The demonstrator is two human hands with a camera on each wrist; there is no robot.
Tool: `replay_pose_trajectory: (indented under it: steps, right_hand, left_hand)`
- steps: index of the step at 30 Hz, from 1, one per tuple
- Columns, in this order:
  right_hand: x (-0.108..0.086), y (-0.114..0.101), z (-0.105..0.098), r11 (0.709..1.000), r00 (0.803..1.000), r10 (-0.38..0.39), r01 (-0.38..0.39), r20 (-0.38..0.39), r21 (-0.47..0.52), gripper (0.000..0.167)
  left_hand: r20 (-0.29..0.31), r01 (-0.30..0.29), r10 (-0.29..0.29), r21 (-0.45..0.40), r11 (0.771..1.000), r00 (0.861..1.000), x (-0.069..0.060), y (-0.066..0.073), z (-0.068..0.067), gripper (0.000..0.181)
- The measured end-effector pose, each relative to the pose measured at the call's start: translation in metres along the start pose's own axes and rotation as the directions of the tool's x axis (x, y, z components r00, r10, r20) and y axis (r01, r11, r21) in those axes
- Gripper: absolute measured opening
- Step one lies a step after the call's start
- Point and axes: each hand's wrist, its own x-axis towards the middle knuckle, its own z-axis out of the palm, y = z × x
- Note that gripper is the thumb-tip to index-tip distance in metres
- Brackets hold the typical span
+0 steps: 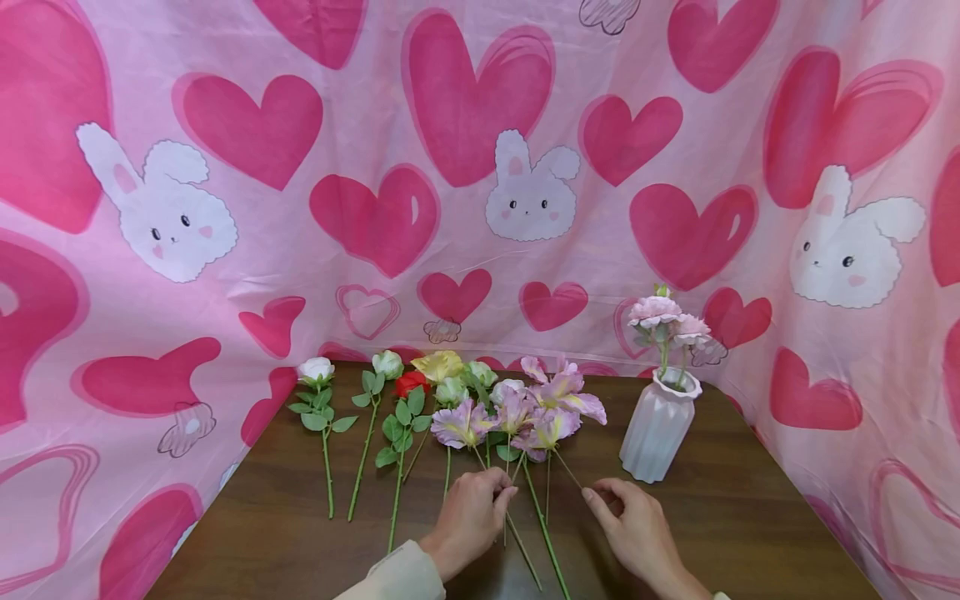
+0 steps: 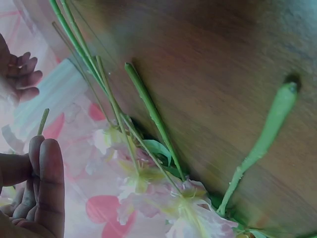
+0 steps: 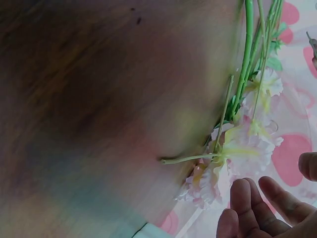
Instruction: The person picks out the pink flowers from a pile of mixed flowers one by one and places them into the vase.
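My left hand (image 1: 472, 517) pinches a thin stem (image 2: 43, 123) between thumb and fingertips; the stem's cut end pokes out past the fingers. Which bloom it carries is hard to tell. Right of it, my right hand (image 1: 633, 525) is held above the table with fingers loosely bent and nothing between them. Its fingertips are close to the end of a brown stem (image 1: 568, 469) of a pale purple flower (image 1: 566, 393). Several such purple flowers (image 3: 247, 144) lie bunched ahead of both hands, their stems crossing and pointing towards me.
A white ribbed vase (image 1: 656, 433) with pink flowers (image 1: 655, 312) stands at the right. To the left lie a white rose (image 1: 316, 369), a red rose (image 1: 412, 383) and a yellow flower (image 1: 438, 367) on the brown table (image 1: 262, 533). Pink heart-printed cloth (image 1: 360, 125) hangs around the table.
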Motion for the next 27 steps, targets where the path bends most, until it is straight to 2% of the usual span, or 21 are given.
replay_pose_trajectory:
  steps: [3,11,22,27]
  right_hand:
    - [0.0,-0.001,0.001,1.0,1.0,-0.013,0.013,-0.007,0.0,0.016]
    - [-0.001,-0.006,0.003,0.999,0.999,-0.037,0.037,-0.03,0.018,0.013]
    - [-0.001,-0.008,0.008,0.997,0.997,-0.05,0.053,-0.06,0.051,0.015]
    - [0.0,-0.011,0.01,0.994,0.995,-0.052,0.059,-0.081,0.09,0.009]
  left_hand:
    - [-0.001,-0.009,0.009,0.018,1.0,1.0,0.0,0.003,0.002,0.011]
    - [0.043,0.0,-0.001,0.024,1.0,0.999,0.0,0.012,0.006,0.011]
    - [0.016,-0.081,0.08,0.055,0.995,0.997,-0.002,0.017,0.019,0.013]
    - [0.025,-0.091,0.09,0.064,0.994,0.996,-0.004,0.019,0.023,0.013]
